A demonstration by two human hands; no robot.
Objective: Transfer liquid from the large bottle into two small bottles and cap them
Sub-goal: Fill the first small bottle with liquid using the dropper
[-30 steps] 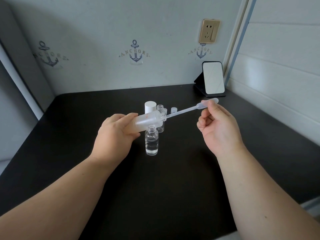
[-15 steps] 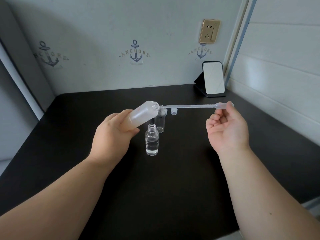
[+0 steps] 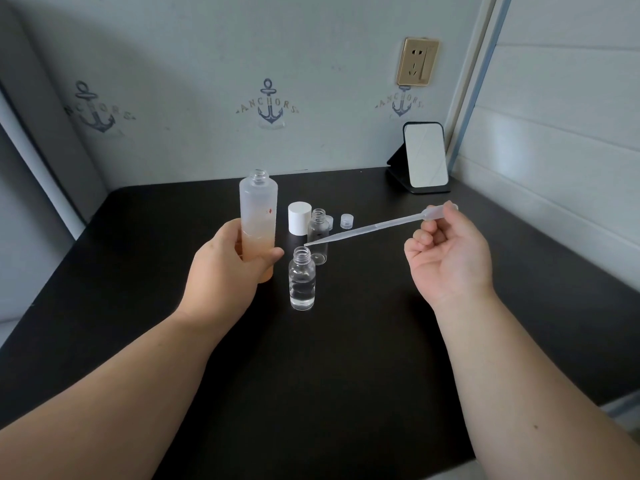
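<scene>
Frosted big bottle [image 3: 258, 216], uncapped, upright, gripped in left hand [image 3: 228, 268] near tabletop [image 3: 346, 375] middle. Right hand [image 3: 450, 254] pinches pipette [image 3: 374, 226], tip just above near small bottle [image 3: 302, 278], partly filled. Far small bottle [image 3: 318, 237] looks empty; caps [image 3: 346, 220] off. Wall print reads "ANCHORS".

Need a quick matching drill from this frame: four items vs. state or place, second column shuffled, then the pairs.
Items:
1. large bottle
2. pipette
3. near small bottle
4. white cap

States:
A. pinched at its bulb by the right hand
B. standing on the table, off any bottle
C. uncapped, held upright in the left hand
D. open, partly filled with clear liquid

Pairs: 1-C, 2-A, 3-D, 4-B
</scene>
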